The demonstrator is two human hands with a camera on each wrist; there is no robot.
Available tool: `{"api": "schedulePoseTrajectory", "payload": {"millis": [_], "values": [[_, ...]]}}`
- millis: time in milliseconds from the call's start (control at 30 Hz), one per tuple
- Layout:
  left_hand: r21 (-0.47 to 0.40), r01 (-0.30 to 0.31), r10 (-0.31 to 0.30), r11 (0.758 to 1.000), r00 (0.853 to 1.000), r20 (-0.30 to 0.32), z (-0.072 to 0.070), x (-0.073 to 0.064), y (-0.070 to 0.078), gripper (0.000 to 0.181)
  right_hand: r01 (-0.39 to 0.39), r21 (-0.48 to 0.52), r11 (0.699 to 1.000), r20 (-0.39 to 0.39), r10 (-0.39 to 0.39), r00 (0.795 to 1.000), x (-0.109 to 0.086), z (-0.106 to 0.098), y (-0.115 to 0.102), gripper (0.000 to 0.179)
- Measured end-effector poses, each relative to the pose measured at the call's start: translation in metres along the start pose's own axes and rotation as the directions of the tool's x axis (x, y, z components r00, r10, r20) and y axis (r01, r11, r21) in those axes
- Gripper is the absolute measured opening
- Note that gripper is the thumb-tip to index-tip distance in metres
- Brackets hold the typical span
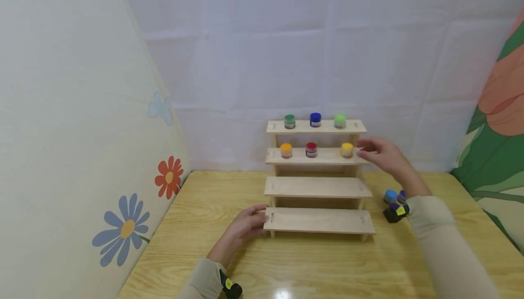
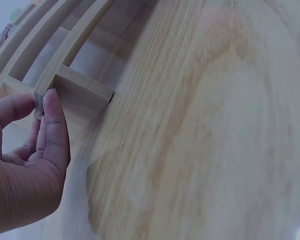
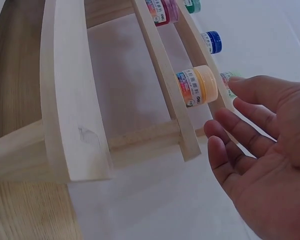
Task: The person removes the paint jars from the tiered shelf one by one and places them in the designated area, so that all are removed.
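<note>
The left hand pinches the tiered wooden rack at its lowest left end; the right hand hovers wide beside its yellow paint jar.

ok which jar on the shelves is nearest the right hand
The yellow jar, rightmost on the second shelf from the top: the right hand is beside it, and no other sits as close.
</note>
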State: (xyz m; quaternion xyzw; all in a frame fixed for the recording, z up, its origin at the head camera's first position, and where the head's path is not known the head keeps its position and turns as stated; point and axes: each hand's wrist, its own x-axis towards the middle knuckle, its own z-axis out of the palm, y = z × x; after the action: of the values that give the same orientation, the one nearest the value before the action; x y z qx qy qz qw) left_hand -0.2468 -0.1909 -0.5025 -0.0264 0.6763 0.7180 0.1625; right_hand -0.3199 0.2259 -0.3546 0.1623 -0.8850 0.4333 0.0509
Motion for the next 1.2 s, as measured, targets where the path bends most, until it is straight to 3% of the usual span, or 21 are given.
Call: {"api": "schedulePoseTrajectory", "payload": {"millis": [467,833,1200], "values": [[-0.002,0.002,-0.002,1.0,1.0,0.008,0.0,-0.001,0.001,0.056,-0.01,0.094,0.996,0.046,0.005,0.999,0.017,0.009,0.0,0.053],[0.001,0.0,0.0,1.0,1.0,0.002,0.0,-0.002,0.001,0.056,-0.018,0.052,0.998,0.077,0.014,0.997,0.025,0.019,-0.001,0.056],[0.005,-0.001,0.001,1.0,1.0,0.002,0.0,-0.003,0.001,0.057,-0.042,0.033,0.999,0.052,0.04,0.998,0.025,0.021,-0.004,0.057]]}}
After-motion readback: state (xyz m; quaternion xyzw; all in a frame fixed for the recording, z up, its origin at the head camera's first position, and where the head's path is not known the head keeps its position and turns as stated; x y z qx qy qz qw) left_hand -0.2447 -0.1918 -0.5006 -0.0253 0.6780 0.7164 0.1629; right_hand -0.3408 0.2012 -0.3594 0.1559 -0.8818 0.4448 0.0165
